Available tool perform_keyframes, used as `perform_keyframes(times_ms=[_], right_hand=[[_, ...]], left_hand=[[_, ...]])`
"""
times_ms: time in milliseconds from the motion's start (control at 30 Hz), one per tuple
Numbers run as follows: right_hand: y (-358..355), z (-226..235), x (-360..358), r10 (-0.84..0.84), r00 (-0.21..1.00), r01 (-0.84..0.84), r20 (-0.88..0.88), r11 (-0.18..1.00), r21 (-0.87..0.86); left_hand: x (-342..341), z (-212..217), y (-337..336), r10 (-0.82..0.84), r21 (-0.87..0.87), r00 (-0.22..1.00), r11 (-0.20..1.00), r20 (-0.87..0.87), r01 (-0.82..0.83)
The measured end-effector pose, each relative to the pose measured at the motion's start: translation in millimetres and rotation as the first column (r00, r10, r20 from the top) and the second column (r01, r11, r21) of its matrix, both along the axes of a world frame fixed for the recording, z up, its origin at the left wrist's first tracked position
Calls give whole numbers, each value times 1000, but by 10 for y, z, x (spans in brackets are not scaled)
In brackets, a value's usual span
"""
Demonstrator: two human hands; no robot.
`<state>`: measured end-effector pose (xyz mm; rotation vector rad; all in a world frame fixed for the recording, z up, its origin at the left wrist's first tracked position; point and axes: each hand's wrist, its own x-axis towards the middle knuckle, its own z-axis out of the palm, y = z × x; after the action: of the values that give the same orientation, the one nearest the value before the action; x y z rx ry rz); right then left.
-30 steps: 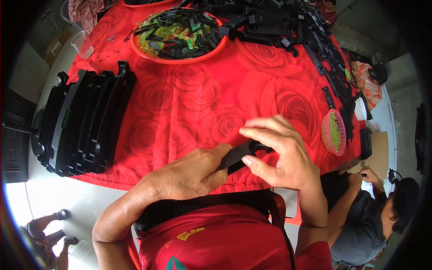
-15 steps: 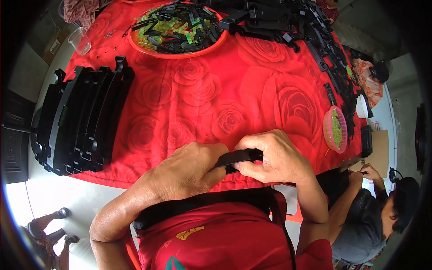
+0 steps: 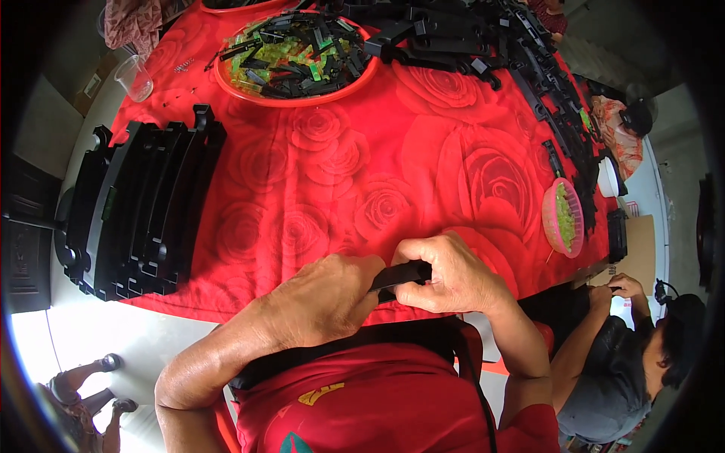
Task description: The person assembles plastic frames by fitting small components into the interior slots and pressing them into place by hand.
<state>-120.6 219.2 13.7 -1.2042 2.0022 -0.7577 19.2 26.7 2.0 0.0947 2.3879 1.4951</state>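
Between my two hands, close to the table's near edge, is a black elongated plastic part (image 3: 394,277). My left hand (image 3: 323,296) is closed round its left end. The fingers of my right hand (image 3: 451,273) pinch its right end, where a dark hollow tip shows by the thumb. My palms and fingers hide much of the part, so its full shape cannot be made out. Both hands hold it just above the red rose-patterned tablecloth (image 3: 325,181).
Long black plastic parts (image 3: 140,204) stand in a row at left. A red basin (image 3: 302,102) of small black and yellow-green pieces sits at the back, near a clear cup (image 3: 136,78). More black parts (image 3: 453,34) and a pink basket (image 3: 555,226) lie at right. A co-worker (image 3: 615,370) sits right.
Both hands and the black part sit slightly lower in the picture, as does most of the table. The right fingers have shifted on the part, which shows a shorter length between the hands.
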Motion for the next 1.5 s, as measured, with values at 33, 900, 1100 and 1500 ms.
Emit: perform_keyframes(times_ms=[33, 900, 1100, 1500], right_hand=[[14, -8, -4, 2, 1000, -2, -4, 1000, -6], [135, -70, -230, -414, 687, 133, -597, 880, -456], [1046, 31, 367, -468, 752, 162, -465, 814, -557], [1982, -629, 1391, -878, 478, 874, 3, 477, 93]], left_hand=[[10, -38, 21, 2, -6, 1000, 1000, -4, -2], [1753, 80, -457, 733, 54, 604, 649, -312, -759], [2318, -602, -537, 918, -24, 390, 393, 75, -919], [3295, -1578, -564, 593, -231, 682, 802, 429, -551]])
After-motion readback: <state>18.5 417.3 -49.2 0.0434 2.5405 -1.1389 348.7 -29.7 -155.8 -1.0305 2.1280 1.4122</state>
